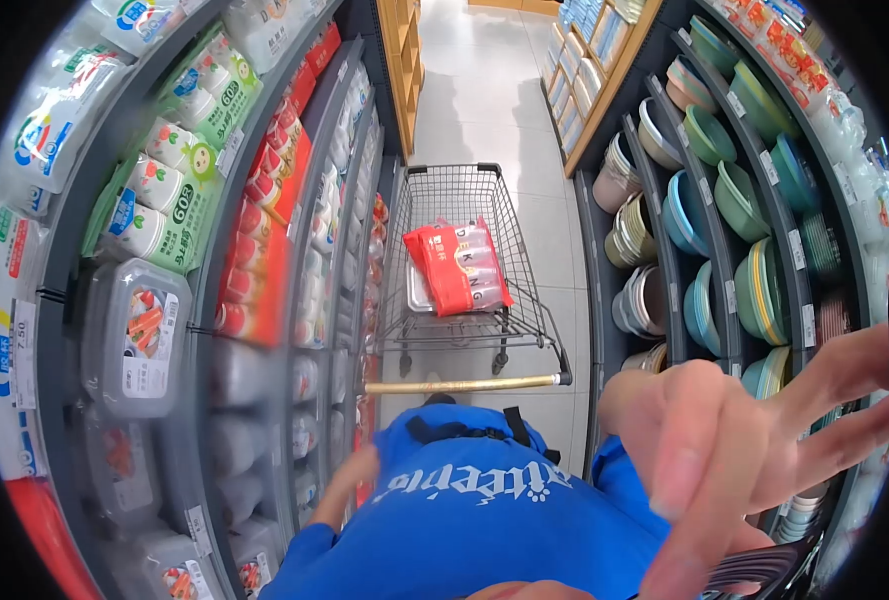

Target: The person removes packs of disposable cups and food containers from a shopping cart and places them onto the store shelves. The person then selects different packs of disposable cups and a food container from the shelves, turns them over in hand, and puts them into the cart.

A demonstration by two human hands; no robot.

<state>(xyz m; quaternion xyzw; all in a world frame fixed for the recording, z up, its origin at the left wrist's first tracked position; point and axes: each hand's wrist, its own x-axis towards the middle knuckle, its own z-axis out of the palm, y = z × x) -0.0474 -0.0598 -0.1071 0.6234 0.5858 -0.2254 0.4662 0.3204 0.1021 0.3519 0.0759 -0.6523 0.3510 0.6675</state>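
My right hand (735, 440) is raised close to the camera at the right, large in view. Its fingers are bent and apart, and I see nothing held in it. Low at my left side is my left hand (363, 462), small and blurred, near the left shelves; its fingers cannot be made out. Ahead of me stands a wire shopping cart (520, 270) with a gold-coloured handle bar (465, 384), and neither hand is on the bar. Inside the cart lies a red and clear pack of plastic cups (455, 265), partly covering a clear plastic container (420, 290).
Left shelves hold packs of paper cups (155, 195), red packs (255, 240) and clear lidded food containers (137, 338). On the right, shelves carry stacked plastic basins (685, 215) and bowls (765, 290). A tiled aisle floor (485, 90) runs ahead between wooden shelf ends (401, 70).
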